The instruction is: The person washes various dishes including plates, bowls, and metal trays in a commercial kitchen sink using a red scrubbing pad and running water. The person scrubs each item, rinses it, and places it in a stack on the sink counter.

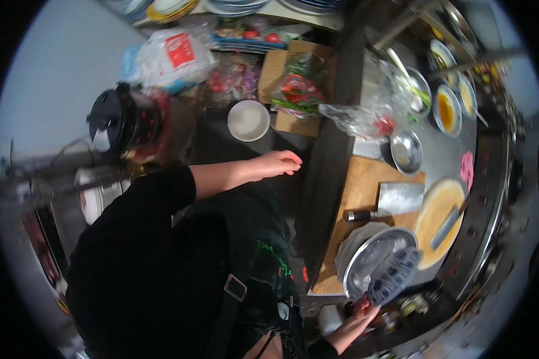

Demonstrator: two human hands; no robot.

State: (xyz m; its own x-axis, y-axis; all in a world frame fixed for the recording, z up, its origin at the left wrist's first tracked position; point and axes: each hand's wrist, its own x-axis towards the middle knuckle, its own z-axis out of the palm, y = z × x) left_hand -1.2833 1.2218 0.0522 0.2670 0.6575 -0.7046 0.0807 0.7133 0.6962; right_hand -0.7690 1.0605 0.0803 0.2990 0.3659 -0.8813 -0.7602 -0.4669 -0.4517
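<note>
My left hand [276, 165] hangs in front of me over the floor, fingers loosely curled and holding nothing. At the lower right, my right hand [365, 308] grips the edge of a plate with a dark blue pattern [394, 276]. The plate is tilted over a metal bowl [364, 251] and blurred, hiding part of the bowl's inside. A grey, wavy-edged thing [346, 244] shows beside and beneath the bowl. On the wooden board [364, 179] lies a cleaver [399, 199] with a black handle. A second knife [444, 229] rests on a round chopping block [440, 197].
Farther along the counter are a small metal bowl [406, 152], a clear plastic bag [355, 121] and a bowl of orange-yellow liquid [447, 110]. A white bowl [249, 120], a cardboard box with vegetables [269, 74] and a black electric cooker [123, 119] stand at my left.
</note>
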